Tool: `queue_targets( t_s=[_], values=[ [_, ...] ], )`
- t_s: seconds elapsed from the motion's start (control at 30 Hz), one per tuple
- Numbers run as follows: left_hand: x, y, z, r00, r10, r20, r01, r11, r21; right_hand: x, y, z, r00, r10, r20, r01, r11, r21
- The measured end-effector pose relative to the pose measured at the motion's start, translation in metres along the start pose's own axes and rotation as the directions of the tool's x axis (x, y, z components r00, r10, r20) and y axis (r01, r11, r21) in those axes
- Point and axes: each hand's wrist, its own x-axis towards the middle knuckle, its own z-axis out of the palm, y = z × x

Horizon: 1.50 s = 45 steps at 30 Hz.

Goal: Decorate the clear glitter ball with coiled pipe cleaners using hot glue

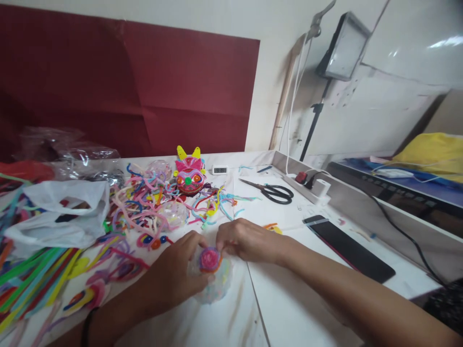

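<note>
My left hand [184, 270] is closed around the side of a see-through ball [217, 289] with pale coloured specks. On the ball's top sits a round coil of fuzzy pipe cleaner [210, 259], pink in the middle, then purple, with orange along its lower right edge. The fingers of my right hand [238, 241] are pinched at the coil's right side, where the orange pipe cleaner [220, 258] runs up to the fingertips. Several loose pipe cleaners [137, 202] lie tangled beyond my left hand. Behind them stands a colourful lion-like head [190, 176] with yellow ears.
Black-handled scissors [277, 193], a black phone [347, 246] and a power strip [307, 188] lie to the right. A small digital display [220, 169] stands at the back. On the left are a white plastic bag [61, 217] and straight pipe cleaners [39, 279]. A raised edge [379, 197] borders the table.
</note>
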Motion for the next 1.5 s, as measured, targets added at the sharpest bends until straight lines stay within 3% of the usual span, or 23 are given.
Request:
queue_targets(
  t_s=[0.23, 0.37, 0.5, 0.73, 0.93, 1.03, 1.27, 1.5],
  values=[
    [-0.008, 0.021, 0.017, 0.985, -0.166, -0.046, 0.172, 0.949, 0.264, 0.004, -0.002, -0.002, 0.995, 0.088, 0.054, -0.085, 0.995, -0.054],
    [-0.009, 0.021, 0.026, 0.977, -0.207, -0.055, 0.214, 0.941, 0.264, 0.005, -0.004, -0.003, 0.990, 0.109, 0.090, -0.101, 0.991, -0.087],
    [-0.012, 0.009, 0.022, 0.991, -0.124, -0.045, 0.130, 0.973, 0.188, 0.002, -0.017, -0.005, 0.985, 0.143, 0.097, -0.129, 0.982, -0.141],
    [-0.014, -0.006, -0.002, 0.991, -0.042, 0.126, 0.030, 0.995, 0.098, -0.017, -0.057, -0.001, 0.957, 0.283, 0.059, -0.263, 0.936, -0.234],
    [-0.002, -0.008, -0.023, 0.930, 0.129, 0.343, -0.118, 0.992, -0.053, -0.028, -0.075, 0.019, 0.905, 0.424, -0.038, -0.421, 0.877, -0.233],
    [-0.001, -0.013, -0.029, 0.899, 0.207, 0.387, -0.183, 0.978, -0.099, -0.030, -0.076, 0.028, 0.878, 0.474, -0.071, -0.478, 0.855, -0.200],
    [-0.016, 0.004, -0.018, 0.951, 0.281, 0.129, -0.296, 0.949, 0.110, -0.034, -0.075, 0.038, 0.834, 0.537, -0.126, -0.548, 0.832, -0.085],
    [-0.015, 0.011, -0.011, 0.958, 0.275, 0.083, -0.287, 0.931, 0.226, -0.044, -0.073, 0.045, 0.845, 0.516, -0.140, -0.519, 0.855, 0.024]
  ],
)
